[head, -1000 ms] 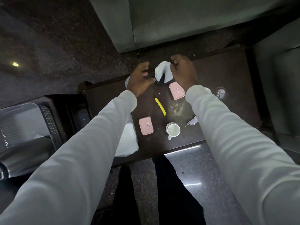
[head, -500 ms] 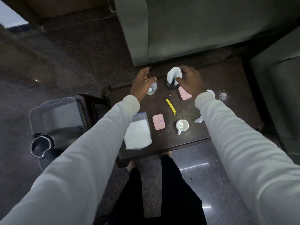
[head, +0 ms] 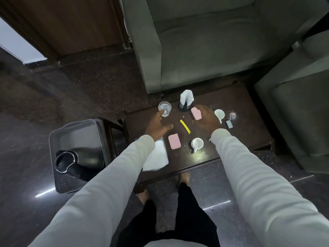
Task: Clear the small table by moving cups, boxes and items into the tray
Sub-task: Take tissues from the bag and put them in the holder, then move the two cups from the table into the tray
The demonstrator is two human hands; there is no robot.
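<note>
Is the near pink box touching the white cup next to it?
Apart. In the head view a strip of dark tabletop shows plainly between the near pink box and the white cup.

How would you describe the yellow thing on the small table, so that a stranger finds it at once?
Start at the dark small table in front of the grey sofa. Near its middle, between the two pink boxes, lies a thin yellow stick, slanted. It is the only yellow item there.
</note>
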